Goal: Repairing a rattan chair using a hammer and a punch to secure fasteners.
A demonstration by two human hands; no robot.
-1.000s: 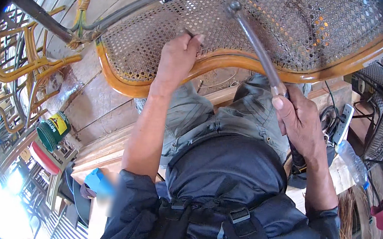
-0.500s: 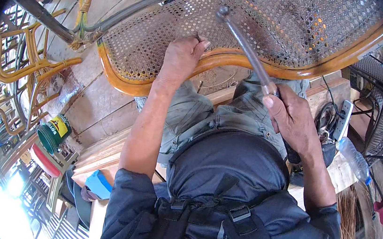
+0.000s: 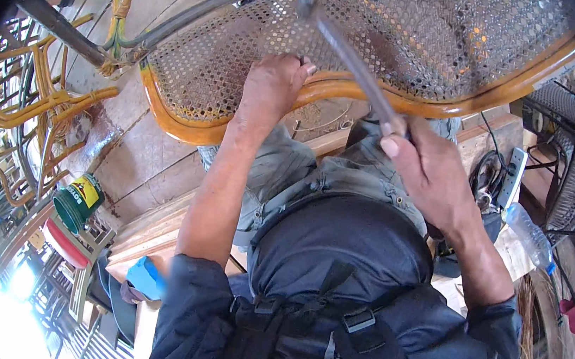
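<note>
My left hand point(image 3: 273, 86) stays pressed on the orange rim of the woven cane chair seat point(image 3: 417, 38) ahead. My right hand point(image 3: 430, 171), fist closed around the hammer point(image 3: 351, 55), has swung it farther left.

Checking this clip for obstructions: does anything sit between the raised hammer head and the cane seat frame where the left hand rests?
Nothing visible does. The hammer in the right hand is raised above the woven seat; only the left hand rests on the frame rim.

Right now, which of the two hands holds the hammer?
The right hand grips the hammer handle; the left hand rests on the orange chair frame.
</note>
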